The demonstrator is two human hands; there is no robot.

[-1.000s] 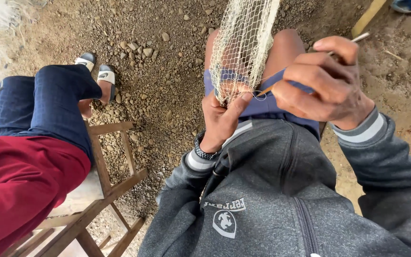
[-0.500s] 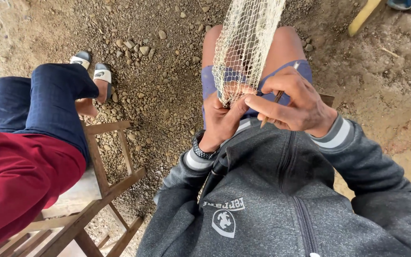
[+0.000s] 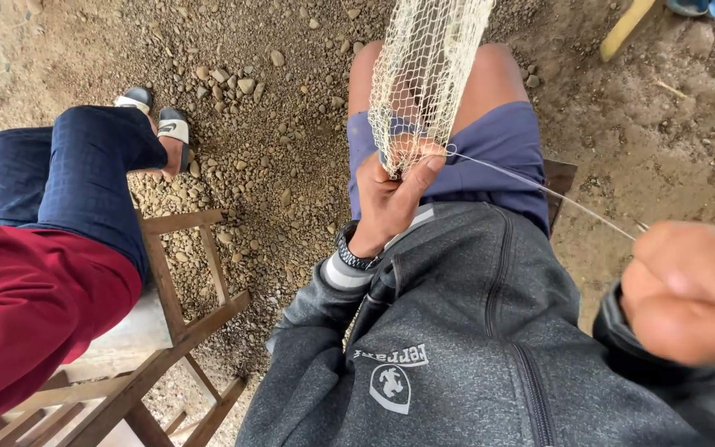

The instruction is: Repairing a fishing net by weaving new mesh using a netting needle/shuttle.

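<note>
Left hand (image 3: 391,199) pinches the lower edge of a cream net (image 3: 428,79) over the lap, top cut off by the frame | right hand (image 3: 693,290) blurred at right edge, fist closed on a taut thread (image 3: 539,189) running to the net | neighbour's blue trouser leg (image 3: 68,178) and wooden chair (image 3: 184,306) left, partly cropped.

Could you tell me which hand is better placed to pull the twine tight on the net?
Probably the right hand: it holds the twine, already drawn out sideways, while the left hand pinches the net at its lower edge.
</note>
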